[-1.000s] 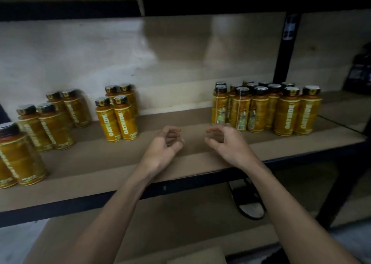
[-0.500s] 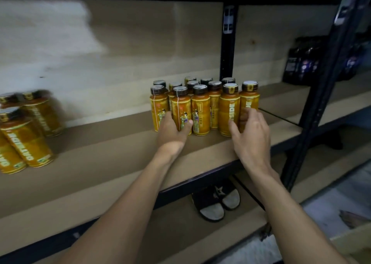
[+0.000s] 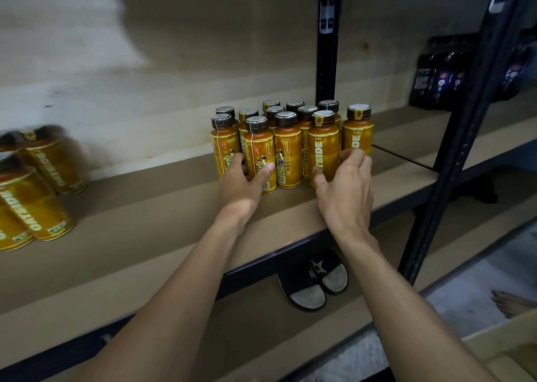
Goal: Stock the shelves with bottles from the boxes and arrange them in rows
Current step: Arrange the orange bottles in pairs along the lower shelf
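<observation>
L hand (image 3: 241,189), R hand (image 3: 345,198): fingers (image 3: 356,157) round front bottles (image 3: 323,143).

Cluster of orange bottles (image 3: 287,149), dark caps with pale tops, upright in tight rows near the right end of the shelf (image 3: 145,207). Second front bottle (image 3: 258,146) gripped by left hand (image 3: 241,189), fourth front bottle (image 3: 324,146) by right hand (image 3: 345,198). More orange bottles (image 3: 37,201) at left edge, blurred.

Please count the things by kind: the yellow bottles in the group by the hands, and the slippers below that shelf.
Yellow bottles: 12, counted by the caps that show
Slippers: 2
Total: 14
</observation>
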